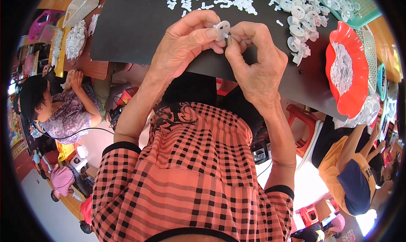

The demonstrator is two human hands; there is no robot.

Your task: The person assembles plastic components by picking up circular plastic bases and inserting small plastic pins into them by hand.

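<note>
Above the near edge of the dark table (135, 35), my left hand (184, 45) is closed on a round white plastic disc (223, 27) with small dark holes, held between thumb and fingers. My right hand (260, 60) comes in from the other side, its thumb and index finger pinched around a small white plastic piece (227, 36) that touches the disc. The fingertips partly hide this piece. Beyond my hands, many small white T-shaped plastic pieces (241, 4) lie scattered. To their right is a heap of similar white discs (298, 13).
A red wavy-rimmed bowl (358, 41) of small white pieces stands at the right edge. A green basket (368, 9) holds more discs. At left are a white perforated basket (80, 7) and a heaped container (76, 41). Other people sit on both sides.
</note>
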